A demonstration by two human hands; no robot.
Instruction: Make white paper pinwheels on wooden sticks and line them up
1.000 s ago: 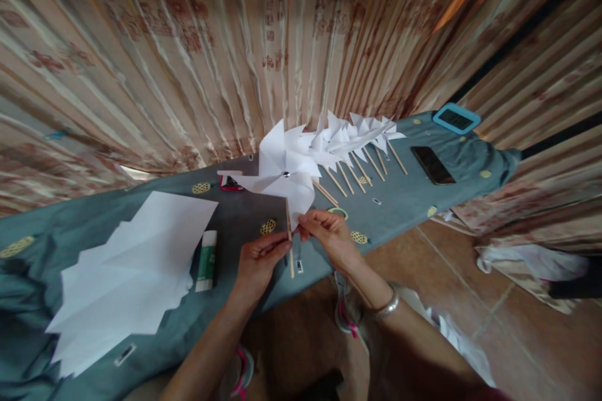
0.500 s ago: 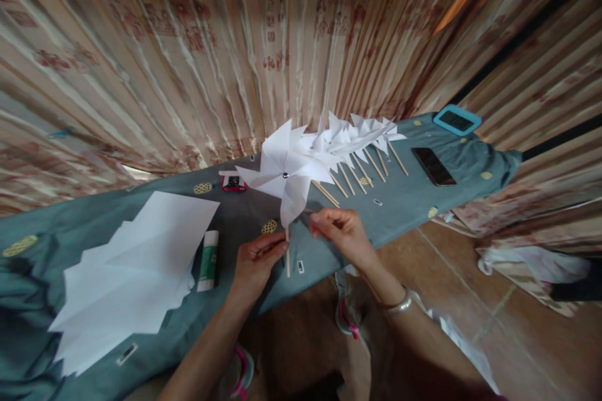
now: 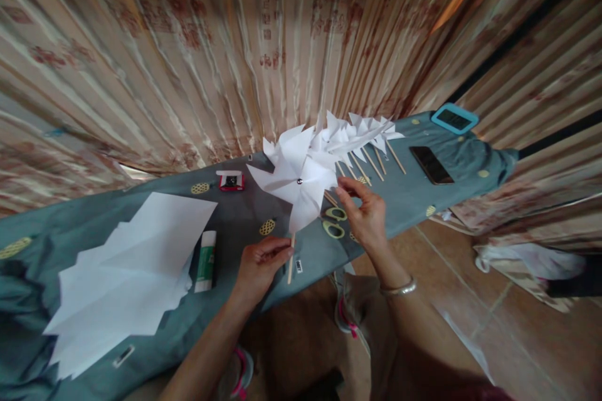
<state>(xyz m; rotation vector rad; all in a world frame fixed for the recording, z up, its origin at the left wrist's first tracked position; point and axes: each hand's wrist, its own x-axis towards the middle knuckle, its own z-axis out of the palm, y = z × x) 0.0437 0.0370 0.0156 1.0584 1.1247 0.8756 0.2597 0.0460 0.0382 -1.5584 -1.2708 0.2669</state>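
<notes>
A white paper pinwheel with a shiny round pin at its centre is held up above the cloth-covered table. My left hand pinches its thin wooden stick just below the paper. At the pinwheel's right edge, my right hand has thumb and forefinger closed on a blade tip. Under that hand show the yellow-green handles of scissors; their blades are hidden behind the paper. Behind lies a row of finished-looking white pinwheels, their sticks pointing toward me and partly covered.
Left on the green-grey cloth lies a stack of white paper sheets, beside a green-and-white glue stick. A small red box is open farther back. A phone and a blue-framed device lie right. A curtain hangs behind.
My right hand has moved right and up from near the stick to the pinwheel's right edge. The pinwheel shifted slightly right, and the scissors handles have come into view.
</notes>
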